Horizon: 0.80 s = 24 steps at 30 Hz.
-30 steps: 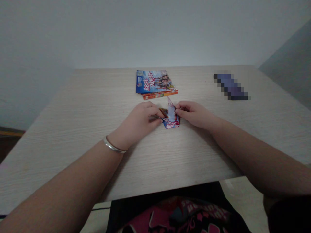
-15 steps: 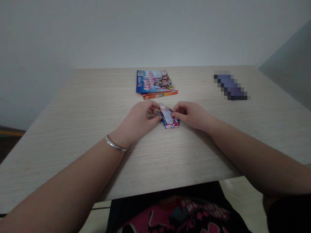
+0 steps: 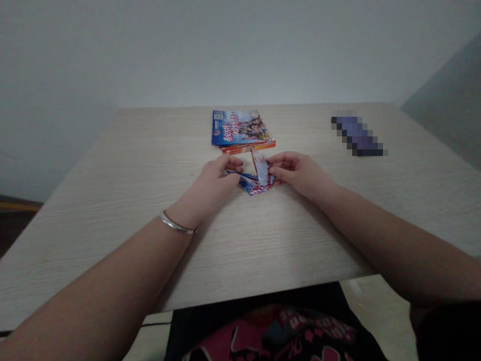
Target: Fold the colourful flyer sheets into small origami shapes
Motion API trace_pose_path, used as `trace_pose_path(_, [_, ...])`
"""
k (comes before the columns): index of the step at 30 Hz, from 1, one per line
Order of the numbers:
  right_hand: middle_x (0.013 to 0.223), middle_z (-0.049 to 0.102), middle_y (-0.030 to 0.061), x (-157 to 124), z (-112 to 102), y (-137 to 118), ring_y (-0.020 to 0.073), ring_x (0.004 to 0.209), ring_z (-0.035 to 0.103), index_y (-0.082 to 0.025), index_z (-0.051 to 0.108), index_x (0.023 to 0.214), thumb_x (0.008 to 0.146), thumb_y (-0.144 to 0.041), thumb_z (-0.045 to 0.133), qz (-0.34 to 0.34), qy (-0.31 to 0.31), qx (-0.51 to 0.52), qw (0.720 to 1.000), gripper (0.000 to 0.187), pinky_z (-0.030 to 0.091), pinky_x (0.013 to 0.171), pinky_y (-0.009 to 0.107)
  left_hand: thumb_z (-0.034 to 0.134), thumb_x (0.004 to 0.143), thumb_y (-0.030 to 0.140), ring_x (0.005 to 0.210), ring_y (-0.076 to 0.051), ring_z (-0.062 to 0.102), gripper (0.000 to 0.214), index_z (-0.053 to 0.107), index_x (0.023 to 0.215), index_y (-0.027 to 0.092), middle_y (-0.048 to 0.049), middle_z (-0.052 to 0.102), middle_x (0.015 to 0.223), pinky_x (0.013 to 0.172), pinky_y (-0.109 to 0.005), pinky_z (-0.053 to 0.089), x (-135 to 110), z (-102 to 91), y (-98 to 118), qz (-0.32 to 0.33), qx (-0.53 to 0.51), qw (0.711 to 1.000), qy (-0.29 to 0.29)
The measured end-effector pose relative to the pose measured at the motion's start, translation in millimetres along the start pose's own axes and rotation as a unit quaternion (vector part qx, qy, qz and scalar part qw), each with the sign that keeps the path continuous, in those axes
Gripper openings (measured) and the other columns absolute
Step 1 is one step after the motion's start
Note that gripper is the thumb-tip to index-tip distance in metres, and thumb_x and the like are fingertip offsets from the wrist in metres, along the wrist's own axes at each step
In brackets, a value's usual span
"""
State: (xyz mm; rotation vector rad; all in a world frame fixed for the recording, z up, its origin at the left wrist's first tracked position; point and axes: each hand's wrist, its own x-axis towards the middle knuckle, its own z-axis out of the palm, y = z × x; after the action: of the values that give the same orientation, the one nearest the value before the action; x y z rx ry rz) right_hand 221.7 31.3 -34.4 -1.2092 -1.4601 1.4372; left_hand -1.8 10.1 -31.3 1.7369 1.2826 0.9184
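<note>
A small folded piece of printed paper [image 3: 257,179], blue, red and white, sits on the wooden table [image 3: 124,180] between my hands. My left hand [image 3: 217,180] pinches its left flap with thumb and fingers; a silver bangle is on that wrist. My right hand [image 3: 296,173] pinches the right side, where a flap stands upright. Both hands are closed on the paper.
A short stack of colourful magazines [image 3: 240,130] lies just behind the paper. A dark blurred object [image 3: 356,134] lies at the table's back right. A plain wall stands behind the table. My lap in dark and pink fabric shows below the near edge.
The paper's flap was up, then pressed flat, and now stands up again. Both hands and the paper have shifted slightly away from me.
</note>
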Motion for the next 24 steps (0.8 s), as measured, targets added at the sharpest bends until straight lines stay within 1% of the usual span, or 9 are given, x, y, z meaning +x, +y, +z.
trace_pose_path(3, [0.084,0.077,0.0008,1.3,0.0,2.0,0.0151,0.075,0.072,-0.023,0.072,0.094,0.075,-0.018,0.077,0.007,-0.006,0.045,0.999,0.020,0.062,0.075,0.032,0.060,0.083,0.022,0.100,-0.020,0.067,0.037,0.054,0.119,0.016,-0.0084,0.068,0.114,0.090,-0.037,0.052,-1.3,3.3,6.4,-0.027,-0.064,0.998,0.010])
trace_pose_path(6, [0.089,0.077,0.0019,1.9,-1.5,3.1,0.0160,0.082,0.072,-0.023,0.072,0.093,0.074,-0.020,0.080,0.002,-0.004,0.056,0.998,0.021,0.062,0.080,0.033,0.064,0.083,0.020,0.100,-0.019,0.068,0.049,0.047,0.129,0.015,-0.0100,0.069,0.117,0.091,-0.036,0.053,-0.2,4.2,7.4,-0.009,-0.065,0.997,0.026])
trace_pose_path(11, [0.085,0.077,0.0026,0.4,-1.9,3.1,0.0166,0.079,0.071,-0.022,0.070,0.084,0.074,-0.025,0.080,-0.008,-0.004,0.024,1.000,0.015,0.062,0.076,0.034,0.059,0.091,0.026,0.103,-0.020,0.068,0.027,0.061,0.117,0.016,-0.0097,0.070,0.120,0.096,-0.037,0.053,2.8,3.0,3.7,0.024,-0.047,0.998,0.016])
trace_pose_path(14, [0.082,0.076,0.0021,-0.4,-0.4,2.3,0.0161,0.077,0.072,-0.022,0.067,0.079,0.072,-0.028,0.082,-0.007,-0.016,0.040,0.999,0.017,0.062,0.076,0.033,0.055,0.093,0.026,0.108,-0.019,0.068,0.029,0.063,0.120,0.017,-0.0088,0.070,0.126,0.099,-0.036,0.053,3.5,4.7,5.7,0.036,-0.061,0.997,0.005])
trace_pose_path(16, [0.081,0.076,0.0014,-0.6,0.6,1.4,0.0152,0.075,0.071,-0.022,0.066,0.078,0.072,-0.029,0.082,-0.008,-0.020,0.043,0.999,0.019,0.062,0.078,0.033,0.054,0.093,0.025,0.112,-0.019,0.067,0.031,0.063,0.123,0.017,-0.0079,0.070,0.128,0.101,-0.035,0.053,3.9,6.6,7.7,0.039,-0.092,0.995,0.001])
trace_pose_path(19, [0.077,0.075,0.0006,-0.8,1.9,-0.1,0.0138,0.069,0.070,-0.022,0.064,0.081,0.073,-0.033,0.082,-0.008,-0.016,0.034,0.999,0.023,0.062,0.076,0.034,0.060,0.090,0.025,0.102,-0.019,0.071,0.041,0.057,0.130,0.018,-0.0074,0.073,0.117,0.094,-0.035,0.057,4.3,9.0,8.4,0.019,-0.164,0.986,-0.002])
trace_pose_path(22, [0.079,0.076,0.0017,-1.2,3.0,-0.9,0.0138,0.070,0.070,-0.021,0.065,0.084,0.071,-0.035,0.083,-0.010,-0.037,0.042,0.998,0.026,0.061,0.077,0.034,0.067,0.083,0.021,0.090,-0.019,0.074,0.065,0.042,0.143,0.023,-0.0047,0.076,0.105,0.086,-0.035,0.059,3.7,9.7,7.2,-0.001,-0.219,0.976,0.020])
trace_pose_path(23, [0.081,0.077,0.0021,-1.3,3.6,-1.0,0.0138,0.071,0.070,-0.020,0.066,0.085,0.070,-0.033,0.083,-0.013,-0.049,0.048,0.998,0.027,0.061,0.077,0.034,0.069,0.081,0.020,0.088,-0.018,0.074,0.068,0.040,0.143,0.024,-0.0038,0.076,0.103,0.084,-0.034,0.060,3.3,9.8,7.0,-0.005,-0.228,0.973,0.030])
trace_pose_path(24, [0.082,0.077,0.0023,-1.4,4.1,-0.8,0.0136,0.072,0.070,-0.020,0.067,0.086,0.068,-0.031,0.084,-0.016,-0.060,0.052,0.997,0.027,0.060,0.077,0.033,0.069,0.080,0.019,0.085,-0.018,0.074,0.067,0.042,0.140,0.024,-0.0034,0.076,0.100,0.083,-0.034,0.060,3.0,9.9,7.0,-0.010,-0.235,0.971,0.035])
